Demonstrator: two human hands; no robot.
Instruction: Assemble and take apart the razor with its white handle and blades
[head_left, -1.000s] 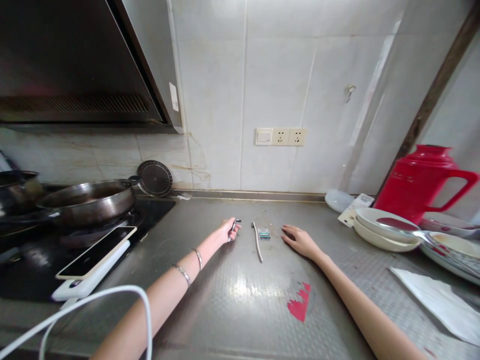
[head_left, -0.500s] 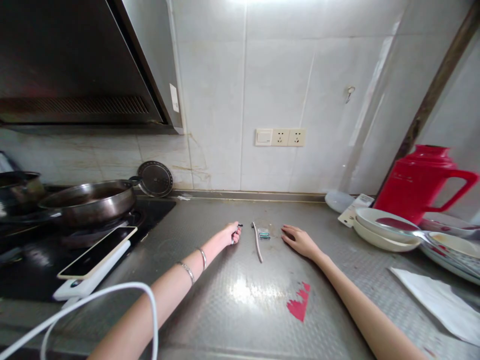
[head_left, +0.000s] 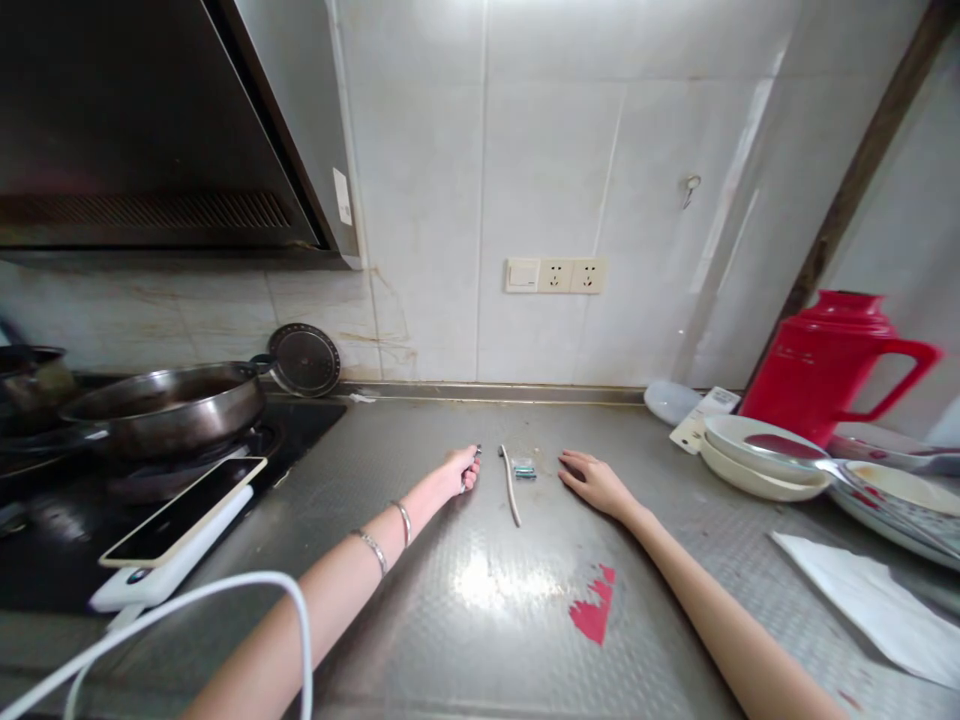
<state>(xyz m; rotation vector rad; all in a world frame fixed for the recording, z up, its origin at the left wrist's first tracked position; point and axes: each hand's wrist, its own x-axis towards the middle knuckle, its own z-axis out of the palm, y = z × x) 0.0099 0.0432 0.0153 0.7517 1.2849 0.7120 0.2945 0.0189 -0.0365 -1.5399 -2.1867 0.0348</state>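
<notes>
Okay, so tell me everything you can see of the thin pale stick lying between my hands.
The thin pale stick is long, slender and off-white, bending slightly along its length, with a small darker piece at its far end. Its material is unclear, perhaps plastic. It lies on the metal countertop, pointing away from you. It's nearer your left hand than your right hand; neither touches it. Small greenish items sit close on its right.

A pale tiled wall (head_left: 427, 180) backs the metal counter (head_left: 465, 650).
</notes>
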